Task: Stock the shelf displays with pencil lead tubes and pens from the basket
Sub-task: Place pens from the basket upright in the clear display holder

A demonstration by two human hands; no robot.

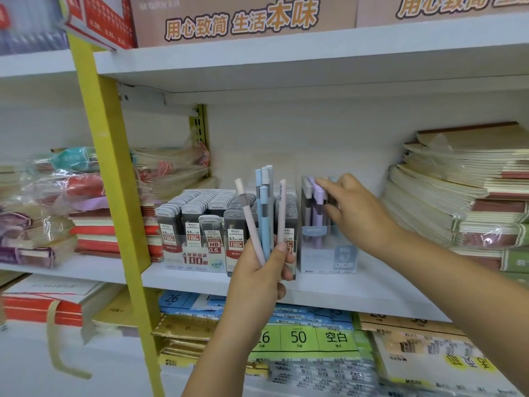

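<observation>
Pens (264, 213) are sitting bunched upright in the left hand (257, 270), which is gripping their lower ends just in front of the lead tube display (194, 224). They're looking light, stiff and kinda slick, so pinching one mid-barrel seems best. Meanwhile the right hand (355, 207) is touching the purple pens (313, 202) in the display box (326, 253) with straight fingers, holding nothing, with open room above and notebook stacks (458, 196) crowding the right.
</observation>
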